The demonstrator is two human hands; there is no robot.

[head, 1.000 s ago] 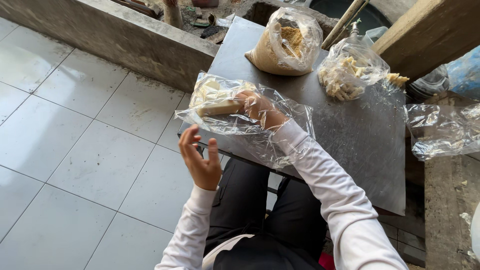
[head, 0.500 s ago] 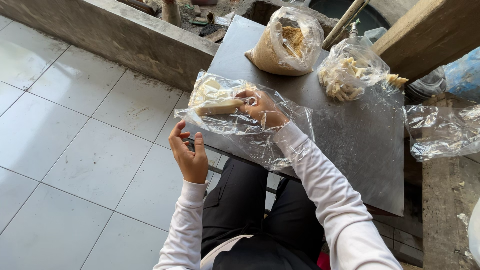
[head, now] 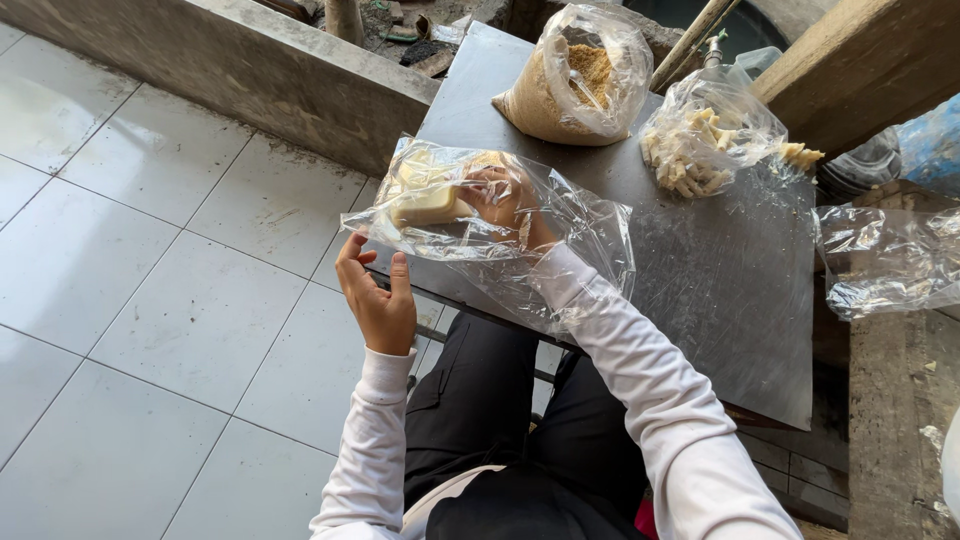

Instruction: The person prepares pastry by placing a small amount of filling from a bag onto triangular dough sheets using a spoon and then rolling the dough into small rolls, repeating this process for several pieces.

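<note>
The dark table (head: 700,300) (grey, flat) carries three plastic bags (head: 575,75) of food.

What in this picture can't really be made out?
- Head view: the right hand sits inside the clear plastic bag; crinkled film blurs its fingers and the pale block it holds.
- Contents of the empty-looking bag at the right edge: cut off by the frame.
- Left hand: palm faces away.

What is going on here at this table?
A seated person has the right hand inside a clear plastic bag on the dark table, gripping a pale block. The left hand is at the bag's near edge, fingers open. Farther back sit a bag of brown crumbs and a bag of pale sticks.
</note>
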